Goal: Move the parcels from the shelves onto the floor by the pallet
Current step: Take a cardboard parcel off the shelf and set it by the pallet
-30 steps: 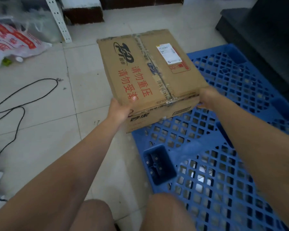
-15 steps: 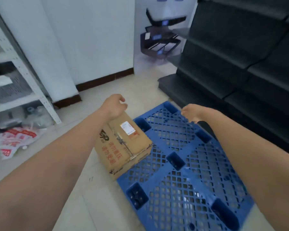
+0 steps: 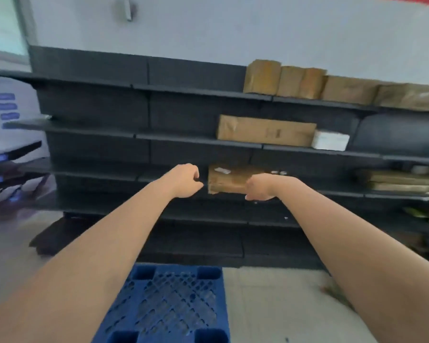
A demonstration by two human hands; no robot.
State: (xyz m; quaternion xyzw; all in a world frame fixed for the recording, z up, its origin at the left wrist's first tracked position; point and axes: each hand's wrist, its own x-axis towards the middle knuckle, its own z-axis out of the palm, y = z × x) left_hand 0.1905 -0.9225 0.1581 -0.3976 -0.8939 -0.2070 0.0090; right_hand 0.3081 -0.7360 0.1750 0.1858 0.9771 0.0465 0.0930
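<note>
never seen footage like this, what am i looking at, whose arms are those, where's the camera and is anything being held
There is no machine here. The single picture comes from a wide-angle camera worn on a person's head, looking forward and down, so the two bare arms are the wearer's own. The left hand and right hand are stretched out toward dark shelves, fingers curled. Neither seems to hold anything, though the picture is blurred. Behind them a cardboard parcel sits on a lower shelf. One shelf up lie a long brown parcel and a small white box, and a row of brown parcels stands on the top shelf. On the pale floor in front of the shelves lies a blue plastic pallet.
</note>
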